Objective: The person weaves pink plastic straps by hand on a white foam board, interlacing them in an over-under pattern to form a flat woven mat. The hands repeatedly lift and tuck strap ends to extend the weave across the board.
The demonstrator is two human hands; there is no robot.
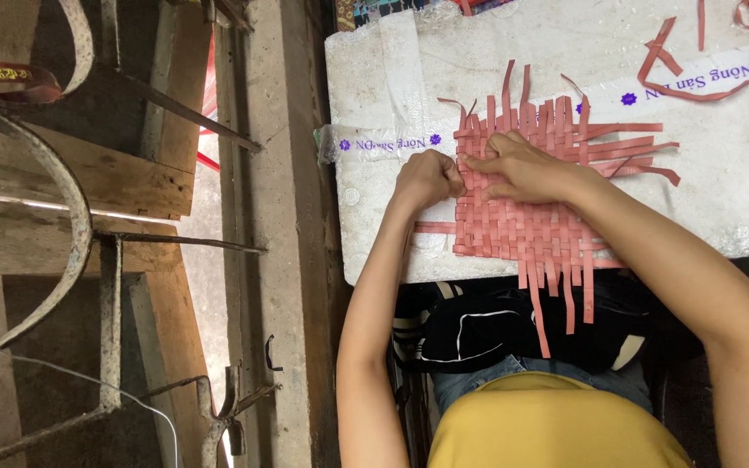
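Both hands (478, 172) at woven mat's (526, 221) left edge on foam box (739, 165).

One mat, one box, two hands

One woven pink plastic-strip mat (530, 217) — on one white foam box (739, 165); two bare hands — left (427, 179), right (526, 166).

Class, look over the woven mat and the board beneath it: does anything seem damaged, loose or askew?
Yes. The white foam board is patched with tape, and curled offcut strips lie loose near its far edge. The pink woven mat still has uneven ends.
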